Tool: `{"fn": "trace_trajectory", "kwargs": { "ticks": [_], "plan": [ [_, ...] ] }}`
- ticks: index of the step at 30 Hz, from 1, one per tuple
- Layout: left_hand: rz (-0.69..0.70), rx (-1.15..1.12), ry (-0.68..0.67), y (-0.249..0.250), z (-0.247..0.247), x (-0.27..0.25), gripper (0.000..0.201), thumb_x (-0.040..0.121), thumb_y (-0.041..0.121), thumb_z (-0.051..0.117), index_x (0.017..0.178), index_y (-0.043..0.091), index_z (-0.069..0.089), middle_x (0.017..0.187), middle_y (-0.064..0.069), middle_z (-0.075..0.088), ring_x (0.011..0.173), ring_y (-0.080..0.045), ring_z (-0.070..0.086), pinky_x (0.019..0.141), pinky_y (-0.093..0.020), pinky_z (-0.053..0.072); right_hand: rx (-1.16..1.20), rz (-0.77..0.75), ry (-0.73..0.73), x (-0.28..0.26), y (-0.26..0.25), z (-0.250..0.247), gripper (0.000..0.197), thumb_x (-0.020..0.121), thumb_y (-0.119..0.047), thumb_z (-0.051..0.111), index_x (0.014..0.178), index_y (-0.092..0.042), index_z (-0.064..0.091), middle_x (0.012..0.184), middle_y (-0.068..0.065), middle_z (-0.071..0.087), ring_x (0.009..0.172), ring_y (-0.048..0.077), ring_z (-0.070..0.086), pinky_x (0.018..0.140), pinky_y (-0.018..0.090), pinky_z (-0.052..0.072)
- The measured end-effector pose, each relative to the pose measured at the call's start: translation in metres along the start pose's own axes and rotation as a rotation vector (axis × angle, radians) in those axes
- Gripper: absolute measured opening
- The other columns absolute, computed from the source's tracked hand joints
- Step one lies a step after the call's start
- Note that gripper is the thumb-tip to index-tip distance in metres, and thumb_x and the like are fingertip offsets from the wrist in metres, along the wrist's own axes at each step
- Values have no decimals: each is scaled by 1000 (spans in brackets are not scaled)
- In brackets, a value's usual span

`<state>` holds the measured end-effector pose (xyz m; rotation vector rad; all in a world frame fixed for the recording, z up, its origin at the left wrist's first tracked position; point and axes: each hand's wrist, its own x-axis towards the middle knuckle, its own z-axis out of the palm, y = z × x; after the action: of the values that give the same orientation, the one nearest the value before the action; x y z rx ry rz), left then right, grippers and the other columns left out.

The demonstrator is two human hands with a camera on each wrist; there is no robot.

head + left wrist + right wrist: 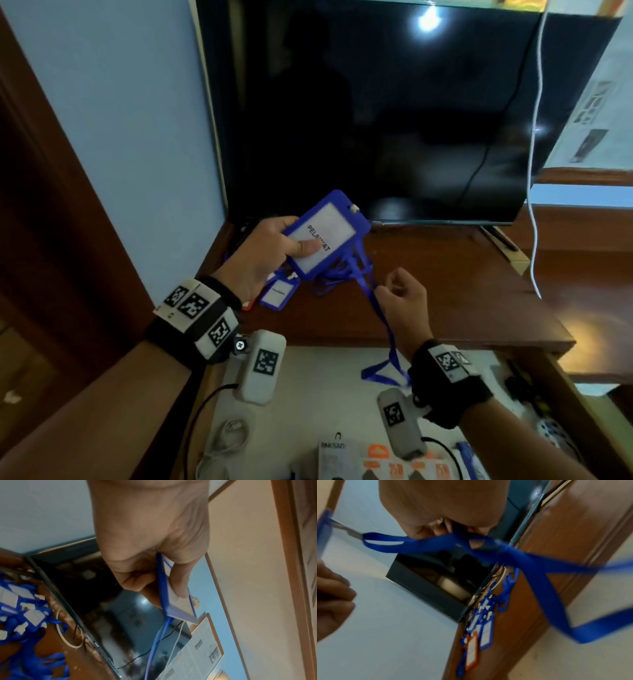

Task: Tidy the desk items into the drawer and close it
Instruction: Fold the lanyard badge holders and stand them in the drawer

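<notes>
My left hand (274, 246) holds a blue badge holder (329, 233) with a white card up above the brown desk (445, 301), thumb pressed on its face. In the left wrist view the badge holder (175, 599) is pinched edge-on between thumb and fingers. Its blue lanyard (383, 322) runs down through my right hand (400, 291), whose fingers are curled round the strap. The lanyard (539, 572) loops below that hand over the open drawer (342, 394). More blue badge holders (277, 291) with lanyards lie in a pile on the desk's left side.
A dark monitor (394, 120) stands at the back of the desk with a white cable (536, 171) hanging at its right. The drawer holds a coiled white cable (229, 435), orange packets (387, 462) and small items at its right. An orange badge holder (471, 651) lies in the pile.
</notes>
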<state>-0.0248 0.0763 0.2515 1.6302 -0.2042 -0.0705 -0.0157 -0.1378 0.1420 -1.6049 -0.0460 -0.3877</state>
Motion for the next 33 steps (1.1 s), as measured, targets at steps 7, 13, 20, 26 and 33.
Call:
{"fn": "trace_trajectory", "kwargs": {
  "ticks": [7, 13, 20, 26, 33],
  "plan": [
    [9, -123, 156, 5, 32, 5, 14, 88, 9, 62, 97, 17, 68, 93, -5, 73, 89, -24, 69, 82, -42, 53, -311, -35, -169, -20, 35, -60, 23, 81, -1, 70, 66, -11, 55, 58, -2, 53, 51, 2, 44, 52, 13, 36],
    [-30, 69, 93, 3, 73, 8, 17, 85, 11, 66, 102, 15, 67, 93, -5, 73, 84, -22, 69, 78, -38, 54, -403, 121, -313, -11, 47, -84, 18, 80, -4, 69, 71, -15, 59, 66, -4, 58, 59, 7, 50, 62, 29, 42],
    [-75, 186, -45, 5, 113, 7, 15, 83, 13, 68, 98, 16, 66, 94, -7, 72, 88, -23, 69, 82, -38, 56, 118, 86, -387, 22, -13, -65, 37, 85, -7, 68, 118, -18, 56, 111, -1, 66, 99, 8, 65, 85, 28, 56],
    [-98, -3, 136, -10, 105, 4, 23, 86, 14, 65, 108, 8, 64, 92, -7, 72, 82, -23, 68, 69, -30, 54, 123, 251, -443, 22, 16, -78, 30, 97, -17, 55, 68, -9, 51, 49, 0, 41, 39, 12, 32, 40, 22, 27],
    [-141, -77, 396, -39, 82, -3, 20, 87, 16, 67, 106, 12, 65, 97, -12, 70, 79, -25, 60, 58, -30, 35, -377, 450, -509, 19, 86, -117, 25, 96, -17, 55, 75, -5, 57, 48, 3, 46, 34, 12, 34, 41, 25, 28]
  ]
}}
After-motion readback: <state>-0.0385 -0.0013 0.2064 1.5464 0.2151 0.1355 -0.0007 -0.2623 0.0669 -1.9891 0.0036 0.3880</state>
